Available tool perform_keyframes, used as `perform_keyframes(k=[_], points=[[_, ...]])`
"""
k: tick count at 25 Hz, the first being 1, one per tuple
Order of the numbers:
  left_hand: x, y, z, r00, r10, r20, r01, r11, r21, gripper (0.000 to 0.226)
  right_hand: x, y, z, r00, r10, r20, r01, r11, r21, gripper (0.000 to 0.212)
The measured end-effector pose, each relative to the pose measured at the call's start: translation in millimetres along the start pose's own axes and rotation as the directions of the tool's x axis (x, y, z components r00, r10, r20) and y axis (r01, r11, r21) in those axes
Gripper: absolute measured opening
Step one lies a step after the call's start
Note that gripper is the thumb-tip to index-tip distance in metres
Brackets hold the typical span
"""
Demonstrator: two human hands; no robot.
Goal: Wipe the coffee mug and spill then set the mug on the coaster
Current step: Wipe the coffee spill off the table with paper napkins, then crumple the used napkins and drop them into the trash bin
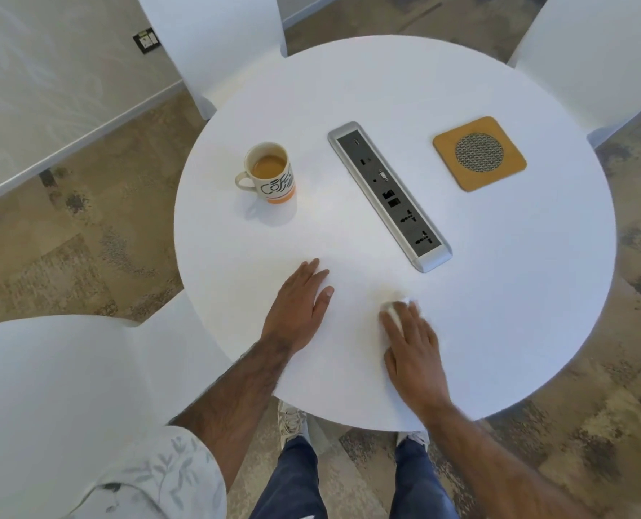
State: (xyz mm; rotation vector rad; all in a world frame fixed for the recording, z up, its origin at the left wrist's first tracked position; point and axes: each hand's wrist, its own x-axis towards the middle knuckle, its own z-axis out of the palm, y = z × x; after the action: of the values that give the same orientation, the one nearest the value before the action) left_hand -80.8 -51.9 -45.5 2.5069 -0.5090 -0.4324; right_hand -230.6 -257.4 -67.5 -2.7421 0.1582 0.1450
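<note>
Round white surface (498, 294) seen from above, person standing at its 6 o'clock edge. Left hand (296, 312) lies flat on the surface at roughly 7 o'clock from centre, palm down, fingers spread and straight, its grip fully open and holding nothing. Right hand (412, 350) sits just beside it toward 5 o'clock, palm down, pressing a small white cloth (399, 307) against the surface; the cloth shows only as a crumpled bit past the fingertips, blurred, and the fingers lie over it rather than curled tight, so the grip is loosely closed on the cloth. No spill can be made out on the white surface near the hands. Coffee mug (270, 174) stands upright at about 10 o'clock, well apart from both hands, handle pointing toward 9 o'clock, lettering on its side and an orange band at its base, light brown coffee inside. Coaster (480, 153), square with a tan border and a round mesh middle, lies at about 2 o'clock with nothing on it. Between mug and coaster a grey power strip (390, 196) is set in the surface, running from 11 o'clock down to 5 o'clock. White chairs (214, 43) stand around the surface.
</note>
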Motion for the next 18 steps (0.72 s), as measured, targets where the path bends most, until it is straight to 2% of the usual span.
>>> perform_keyframes(k=[1,3,5,7,9,12,14,15,16,18], points=[[3.6,13.9,3.0,0.999,0.029,0.023,-0.028,0.998,-0.055,0.056,-3.6,-3.3,-1.0,1.000,-0.031,-0.004,0.031,0.997,0.067,0.059],[9.7,46.7,10.6,0.988,0.124,0.091,-0.105,0.976,-0.190,0.050,3.9,-10.6,-15.4,1.000,-0.023,-0.021,0.028,0.949,0.314,0.055],[12.1,81.2,18.6,0.967,0.181,0.181,-0.102,0.922,-0.374,0.045,15.9,-14.1,-40.7,0.997,0.074,-0.013,-0.052,0.809,0.586,0.052],[12.5,113.4,26.6,0.961,0.170,0.216,-0.034,0.853,-0.521,0.038,21.3,-9.3,-66.4,0.968,0.245,-0.057,-0.120,0.652,0.749,0.036],[15.2,146.4,34.7,0.962,0.146,0.230,0.015,0.814,-0.581,0.035,17.0,3.2,-84.6,0.881,0.463,-0.098,-0.164,0.493,0.854,0.020],[18.4,196.3,51.9,0.940,0.091,0.330,0.133,0.792,-0.596,0.034,1.0,24.4,-98.1,0.684,0.722,-0.104,-0.208,0.330,0.921,0.014],[14.5,236.0,72.2,0.902,0.032,0.431,0.264,0.750,-0.607,0.030,-12.6,43.2,-106.9,0.550,0.820,-0.161,-0.230,0.334,0.914,0.014],[11.9,255.4,81.9,0.878,0.000,0.479,0.333,0.719,-0.610,0.029,-19.2,53.0,-110.2,0.503,0.835,-0.223,-0.272,0.398,0.876,0.012],[9.1,274.4,91.6,0.853,-0.023,0.522,0.391,0.690,-0.609,0.029,-27.6,64.3,-111.5,0.487,0.824,-0.289,-0.310,0.473,0.825,0.008],[3.5,308.0,112.2,0.793,-0.054,0.607,0.503,0.618,-0.604,0.027,-48.0,88.1,-108.3,0.565,0.750,-0.343,-0.343,0.592,0.729,0.032]])
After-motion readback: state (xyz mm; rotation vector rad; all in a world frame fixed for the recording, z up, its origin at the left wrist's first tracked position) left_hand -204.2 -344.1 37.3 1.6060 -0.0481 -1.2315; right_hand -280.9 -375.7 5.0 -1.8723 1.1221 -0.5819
